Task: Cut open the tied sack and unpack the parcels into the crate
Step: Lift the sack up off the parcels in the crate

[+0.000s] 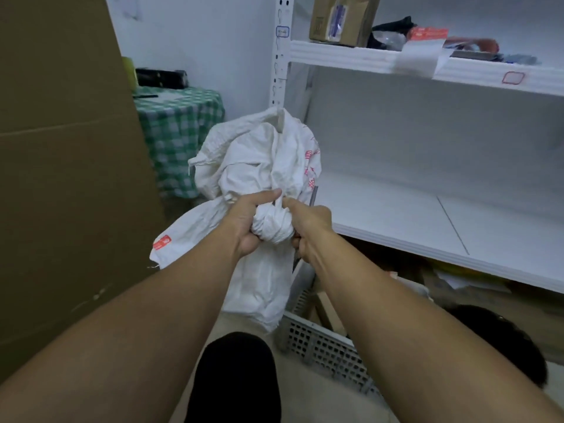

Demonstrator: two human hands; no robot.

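Early stage: sack still tied, uncut, at 12 o'clock. Left hand fist-clamped round knot; right hand fingers pinching tie. Crate at 5 o'clock; no parcels visibly unpacked.

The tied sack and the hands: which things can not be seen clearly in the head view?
- Sack contents: hidden by its white fabric.
- The tie: covered by the left hand and right hand at the bunched neck.
- Any cutting tool: cannot tell; only a thin grey sliver shows by the right hand.
- Crate interior: hidden by the right forearm.
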